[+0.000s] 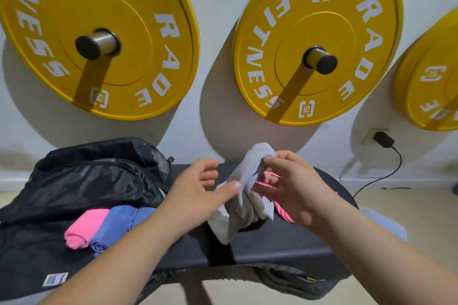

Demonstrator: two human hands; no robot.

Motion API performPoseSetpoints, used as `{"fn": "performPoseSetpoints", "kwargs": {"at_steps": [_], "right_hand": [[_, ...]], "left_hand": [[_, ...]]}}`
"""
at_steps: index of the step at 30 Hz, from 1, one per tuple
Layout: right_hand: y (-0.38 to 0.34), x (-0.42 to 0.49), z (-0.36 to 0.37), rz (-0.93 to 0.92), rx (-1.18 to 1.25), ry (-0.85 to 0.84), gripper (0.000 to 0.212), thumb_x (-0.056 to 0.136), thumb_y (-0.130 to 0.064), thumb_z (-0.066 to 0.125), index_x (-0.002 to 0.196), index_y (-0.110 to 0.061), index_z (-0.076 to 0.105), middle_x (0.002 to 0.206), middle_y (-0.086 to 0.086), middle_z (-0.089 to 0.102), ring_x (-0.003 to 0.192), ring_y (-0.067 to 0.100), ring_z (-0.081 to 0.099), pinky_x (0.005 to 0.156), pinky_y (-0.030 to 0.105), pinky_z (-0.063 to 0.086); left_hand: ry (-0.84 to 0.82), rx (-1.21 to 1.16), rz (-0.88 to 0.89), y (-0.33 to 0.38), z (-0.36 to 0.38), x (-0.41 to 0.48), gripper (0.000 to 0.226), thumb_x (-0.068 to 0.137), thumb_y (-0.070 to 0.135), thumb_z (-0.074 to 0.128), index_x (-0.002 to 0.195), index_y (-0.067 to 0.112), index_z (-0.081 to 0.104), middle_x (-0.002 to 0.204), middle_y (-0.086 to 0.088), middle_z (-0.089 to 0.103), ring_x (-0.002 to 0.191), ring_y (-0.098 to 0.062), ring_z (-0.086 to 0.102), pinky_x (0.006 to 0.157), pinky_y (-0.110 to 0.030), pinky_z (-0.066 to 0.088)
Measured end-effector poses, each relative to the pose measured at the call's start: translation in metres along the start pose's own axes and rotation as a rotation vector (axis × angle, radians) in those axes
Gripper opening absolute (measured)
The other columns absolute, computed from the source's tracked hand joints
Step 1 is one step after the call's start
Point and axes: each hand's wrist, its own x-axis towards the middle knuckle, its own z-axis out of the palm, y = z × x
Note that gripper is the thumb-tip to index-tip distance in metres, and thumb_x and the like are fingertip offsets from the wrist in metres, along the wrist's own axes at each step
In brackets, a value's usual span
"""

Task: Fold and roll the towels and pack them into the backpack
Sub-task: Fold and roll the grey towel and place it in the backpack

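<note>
A crumpled grey-white towel (244,195) hangs above the black bench (267,242). My right hand (290,188) pinches its upper end with thumb and fingers. My left hand (200,188) is beside it, fingers loosely curled, thumb touching the towel's left edge. A pink towel (285,214) lies on the bench behind my right hand, mostly hidden. The black backpack (94,181) lies open at the left. A rolled pink towel (83,228) and a rolled blue towel (116,223) sit side by side inside it.
Yellow weight plates (317,39) hang on pegs on the white wall behind the bench. A wall socket with a black charger (383,140) and cable is at the right. A light blue cloth (386,223) lies on the floor right of the bench.
</note>
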Motion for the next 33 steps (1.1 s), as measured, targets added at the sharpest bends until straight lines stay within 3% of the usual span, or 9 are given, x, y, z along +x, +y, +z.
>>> {"fn": "performPoseSetpoints", "kwargs": {"at_steps": [2, 5, 9, 12, 15, 18, 22, 29, 33], "right_hand": [[-0.003, 0.003, 0.005, 0.048, 0.083, -0.147, 0.005, 0.097, -0.012, 0.061, 0.093, -0.013, 0.059, 0.091, 0.012, 0.065, 0.089, 0.027, 0.066, 0.083, 0.042, 0.059], [0.004, 0.021, -0.002, 0.037, -0.053, -0.097, 0.014, 0.098, -0.026, 0.064, 0.099, -0.012, 0.064, 0.096, 0.011, 0.07, 0.087, 0.025, 0.068, 0.087, 0.041, 0.058], [0.04, 0.073, -0.047, -0.15, -0.942, 0.083, 0.02, 0.091, -0.013, 0.051, 0.075, -0.021, 0.059, 0.076, -0.006, 0.059, 0.072, 0.018, 0.054, 0.069, 0.026, 0.047], [0.075, 0.108, -0.078, 0.009, -1.556, -0.193, 0.037, 0.086, -0.014, 0.046, 0.106, -0.037, 0.067, 0.116, -0.002, 0.066, 0.115, 0.026, 0.055, 0.098, 0.035, 0.046], [0.099, 0.126, -0.099, 0.163, -1.75, -0.218, 0.041, 0.098, -0.016, 0.042, 0.138, -0.021, 0.054, 0.148, 0.004, 0.049, 0.139, 0.028, 0.037, 0.113, 0.035, 0.03], [0.113, 0.145, -0.131, 0.236, -1.772, -0.06, 0.051, 0.101, -0.026, 0.04, 0.151, -0.017, 0.038, 0.16, 0.006, 0.032, 0.146, 0.03, 0.029, 0.12, 0.04, 0.024], [0.1, 0.151, -0.15, 0.224, -1.72, 0.101, 0.046, 0.105, -0.031, 0.034, 0.145, -0.012, 0.048, 0.15, 0.013, 0.049, 0.138, 0.029, 0.046, 0.112, 0.034, 0.035], [0.077, 0.141, -0.12, 0.204, -1.498, 0.193, 0.051, 0.1, -0.038, 0.045, 0.147, -0.018, 0.047, 0.137, 0.012, 0.06, 0.124, 0.03, 0.058, 0.105, 0.036, 0.045], [0.023, 0.111, -0.05, -0.124, -0.886, 0.2, 0.059, 0.096, -0.021, 0.06, 0.152, -0.011, 0.042, 0.153, 0.005, 0.047, 0.138, 0.021, 0.048, 0.109, 0.029, 0.037]], "left_hand": [[-0.126, 0.125, -0.039, -0.007, 0.008, -0.002, 0.037, 0.077, 0.038, 0.082, 0.11, 0.036, 0.066, 0.101, 0.02, 0.073, 0.092, 0.002, 0.067, 0.087, -0.025, 0.056], [0.072, 0.108, -0.058, -0.01, 0.014, 0.01, 0.014, 0.089, 0.021, 0.068, 0.077, 0.027, 0.066, 0.061, 0.014, 0.065, 0.063, -0.011, 0.059, 0.06, -0.027, 0.048], [0.197, 0.133, -0.07, -0.014, 0.011, 0.028, 0.015, 0.094, 0.025, 0.064, 0.079, 0.023, 0.064, 0.073, 0.007, 0.067, 0.072, -0.014, 0.062, 0.061, -0.028, 0.044], [0.219, 0.125, -0.058, -0.025, 0.008, 0.039, 0.01, 0.096, 0.027, 0.062, 0.088, 0.025, 0.066, 0.084, 0.007, 0.07, 0.082, -0.012, 0.066, 0.069, -0.028, 0.049], [0.208, 0.112, -0.077, -0.033, 0.009, 0.048, 0.009, 0.099, 0.026, 0.057, 0.095, 0.026, 0.064, 0.09, 0.008, 0.069, 0.088, -0.01, 0.065, 0.068, -0.024, 0.046], [0.282, 0.134, -0.042, -0.028, 0.003, 0.053, 0.012, 0.099, 0.022, 0.053, 0.096, 0.026, 0.064, 0.088, 0.007, 0.068, 0.088, -0.018, 0.064, 0.067, -0.028, 0.044], [0.567, 0.171, 0.162, -0.002, -0.019, 0.056, 0.006, 0.096, 0.024, 0.059, 0.093, 0.022, 0.064, 0.081, 0.007, 0.067, 0.083, -0.023, 0.058, 0.065, -0.028, 0.041], [0.593, 0.17, 0.364, 0.029, -0.036, 0.022, 0.008, 0.084, 0.016, 0.07, 0.078, 0.012, 0.066, 0.065, -0.006, 0.061, 0.065, -0.024, 0.053, 0.055, -0.028, 0.041], [0.192, 0.248, 0.231, 0.018, -0.04, 0.007, 0.016, 0.079, 0.019, 0.07, 0.074, 0.008, 0.06, 0.058, -0.004, 0.053, 0.055, -0.013, 0.039, 0.05, -0.025, 0.034]]}}
